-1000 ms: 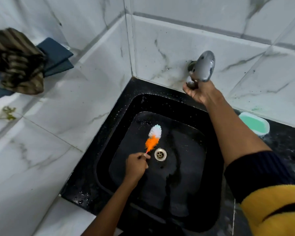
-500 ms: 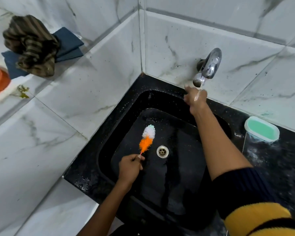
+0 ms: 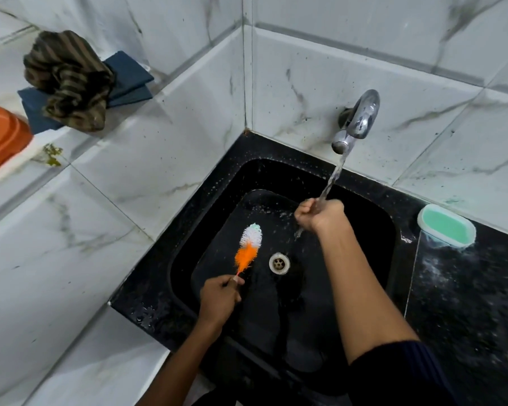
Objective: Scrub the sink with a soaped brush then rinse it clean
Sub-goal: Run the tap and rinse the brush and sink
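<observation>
Left hand (image 3: 217,298): grips brush (image 3: 248,247) handle, bristles over sink (image 3: 373,230) floor beside drain (image 3: 279,262).
Right hand (image 3: 320,215): fingers curled, holding nothing, under tap (image 3: 355,121) stream.

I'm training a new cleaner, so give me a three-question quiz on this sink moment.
1. True or false: water runs from the tap.
2. Which hand holds the brush? A left, B right.
3. Fill in: the right hand is under the ____.

Key: 1 true. 2 A; the left hand grips its handle inside the sink. 3 water stream.
</observation>
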{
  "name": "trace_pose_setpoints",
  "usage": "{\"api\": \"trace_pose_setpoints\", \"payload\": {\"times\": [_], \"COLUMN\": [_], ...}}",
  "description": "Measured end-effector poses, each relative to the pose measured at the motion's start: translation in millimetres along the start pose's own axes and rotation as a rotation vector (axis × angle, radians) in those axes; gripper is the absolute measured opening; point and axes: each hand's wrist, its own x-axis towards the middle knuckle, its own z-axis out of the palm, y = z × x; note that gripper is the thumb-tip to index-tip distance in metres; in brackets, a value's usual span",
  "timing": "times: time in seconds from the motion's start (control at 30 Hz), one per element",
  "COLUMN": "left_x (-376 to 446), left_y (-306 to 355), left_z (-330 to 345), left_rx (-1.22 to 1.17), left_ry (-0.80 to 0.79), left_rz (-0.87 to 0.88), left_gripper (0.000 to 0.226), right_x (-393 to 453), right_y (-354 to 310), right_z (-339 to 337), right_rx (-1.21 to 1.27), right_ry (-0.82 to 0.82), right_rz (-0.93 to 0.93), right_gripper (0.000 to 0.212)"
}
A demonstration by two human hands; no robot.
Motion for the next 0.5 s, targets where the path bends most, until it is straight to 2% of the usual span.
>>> {"api": "trace_pose_setpoints", "payload": {"times": [0.13, 0.27, 0.33, 0.5], "left_x": [-1.1, -1.0, -1.2, -2.2], "left_y": [-7.9, -11.8, -13.1, -11.3], "left_z": [-2.4, -11.0, -13.2, -15.8], "left_rx": [0.009, 0.015, 0.025, 0.029], "left_ry": [-0.018, -0.012, -0.005, -0.005], "left_rz": [-0.017, -0.012, -0.016, -0.036], "left_gripper": [0.029, 0.030, 0.031, 0.031], "right_x": [6.2, 6.5, 2.9, -6.3], "right_y": [20.5, 15.0, 5.3, -7.4], "right_z": [-9.2, 15.5, 41.2, 88.0], "right_rx": [0.171, 0.156, 0.104, 0.000], "right_ry": [0.013, 0.019, -0.049, -0.281], "right_rz": [0.034, -0.048, -0.076, -0.103], "right_gripper": [0.031, 0.041, 0.041, 0.026]}}
